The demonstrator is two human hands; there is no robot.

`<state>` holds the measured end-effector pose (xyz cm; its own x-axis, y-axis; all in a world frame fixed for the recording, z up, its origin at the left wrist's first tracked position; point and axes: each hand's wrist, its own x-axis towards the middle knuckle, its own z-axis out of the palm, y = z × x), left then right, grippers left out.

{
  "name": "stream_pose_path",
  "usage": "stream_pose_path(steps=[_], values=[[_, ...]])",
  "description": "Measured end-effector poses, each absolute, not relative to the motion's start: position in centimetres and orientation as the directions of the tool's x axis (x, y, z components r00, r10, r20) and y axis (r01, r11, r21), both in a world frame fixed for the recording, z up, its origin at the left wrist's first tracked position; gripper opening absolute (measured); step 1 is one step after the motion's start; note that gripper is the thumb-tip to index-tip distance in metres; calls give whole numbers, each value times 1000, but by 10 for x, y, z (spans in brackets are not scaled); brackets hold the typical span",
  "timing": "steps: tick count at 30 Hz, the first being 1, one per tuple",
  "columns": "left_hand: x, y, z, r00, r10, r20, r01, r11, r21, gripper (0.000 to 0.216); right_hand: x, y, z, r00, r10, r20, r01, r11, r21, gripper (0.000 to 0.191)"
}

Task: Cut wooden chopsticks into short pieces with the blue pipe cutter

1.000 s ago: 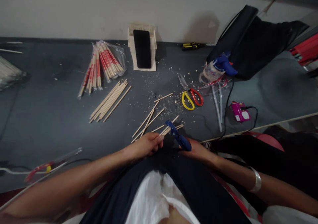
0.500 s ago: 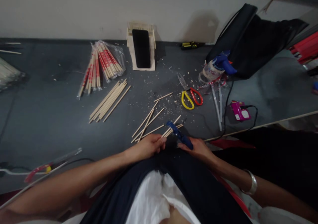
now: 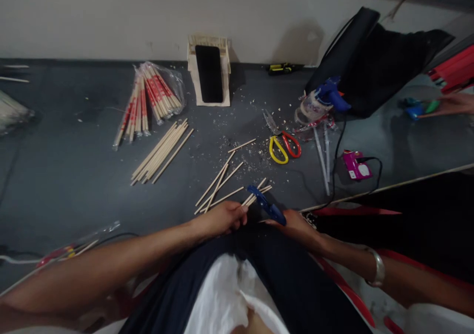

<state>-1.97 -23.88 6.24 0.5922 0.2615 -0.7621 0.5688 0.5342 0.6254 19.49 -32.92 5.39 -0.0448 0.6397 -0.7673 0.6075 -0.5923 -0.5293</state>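
Observation:
Close to my lap, my left hand is closed around a few thin wooden chopsticks that point away to the upper right. My right hand grips a blue hand tool whose curved head lies across those chopsticks; its exact kind and how its jaws sit are unclear. Just beyond my left hand, several loose sticks lie criss-crossed on the table. Scissors with one yellow and one red handle rest further off, blades apart, among small wood chips.
A bundle of bare sticks and plastic-bagged chopsticks with red wrappers lie left of centre. A phone leans on a wooden stand. At right are a blue glue gun, a purple box with a cable, a black bag and another person's hand.
Another person's hand with a blue and green object has come in at the right edge. My hands keep nearly the same pose, and the view has shifted slightly.

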Motion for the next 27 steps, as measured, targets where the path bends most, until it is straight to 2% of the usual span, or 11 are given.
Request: stream_pose_path(steps=[7, 11, 14, 16, 18, 20, 22, 24, 27], values=[[-25, -234, 67, 580, 309, -753, 494, 602, 627, 62, 198, -317, 60, 63, 773, -631, 718, -474, -509, 34], [-35, -236, 60, 599, 325, -732, 446, 624, 642, 62, 198, -326, 56, 40, 715, -698, 512, -615, -600, 45], [-42, -238, 57, 624, 381, -682, 375, 619, 690, 63, 199, -335, 54, 73, 661, -747, 351, -718, -601, 54], [-45, -238, 59, 653, 436, -619, 317, 584, 747, 63, 200, -338, 54, 122, 653, -747, 319, -739, -594, 55], [-45, -238, 61, 667, 491, -560, 279, 533, 799, 62, 202, -337, 56, 164, 684, -711, 352, -713, -606, 53], [-44, -237, 62, 665, 539, -517, 259, 484, 836, 62, 208, -333, 58, 223, 758, -613, 458, -636, -621, 47], [-43, -236, 62, 653, 582, -485, 240, 447, 861, 62, 215, -327, 61, 303, 818, -490, 617, -560, -553, 37], [-42, -234, 61, 629, 624, -464, 211, 437, 874, 61, 223, -320, 64, 392, 824, -408, 752, -543, -374, 27], [-41, -229, 60, 577, 686, -443, 137, 453, 881, 61, 228, -313, 64, 474, 800, -369, 831, -545, -114, 17]])
